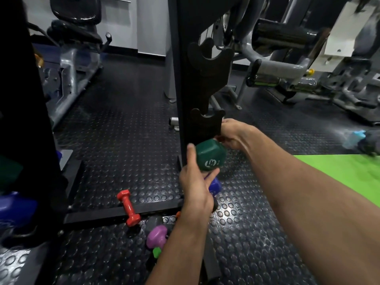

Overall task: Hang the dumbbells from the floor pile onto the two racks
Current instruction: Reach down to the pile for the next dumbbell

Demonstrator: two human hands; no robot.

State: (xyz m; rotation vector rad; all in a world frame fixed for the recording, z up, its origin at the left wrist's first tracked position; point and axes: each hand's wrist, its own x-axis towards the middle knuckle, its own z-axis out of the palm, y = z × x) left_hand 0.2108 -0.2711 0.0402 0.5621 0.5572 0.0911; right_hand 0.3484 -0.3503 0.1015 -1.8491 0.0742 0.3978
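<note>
Two hands of yours meet at the foot of the dark upright rack [183, 83]. Your left hand [195, 188] grips the near head of a green dumbbell [209, 156], thumb up along its left side and fingers curled under it; a white number shows on the end face. Your right hand [230, 133] reaches in from the right and curls round the far end of the same dumbbell, just beside the lowest empty cradle [205, 125]. The dumbbell sits just below that cradle, close against the rack post; you cannot tell whether it touches the post. A larger empty cradle [211, 60] stands higher on the same post.

Several dumbbells lie on the studded black floor [127, 136] below your left forearm. A red dumbbell [129, 207] rests across the rack's base bar [123, 212]. A purple dumbbell [157, 236] lies near your left wrist, with a small lime-green piece [157, 251] just beside it. A blue-violet dumbbell [214, 185] shows behind your left hand, partly hidden.

At the left edge a second rack [26, 99] stands, blurred, with a green shape and a blue dumbbell [14, 210] on it. A lime-green mat [339, 175] lies to the right, gym machines [287, 58] beyond.
</note>
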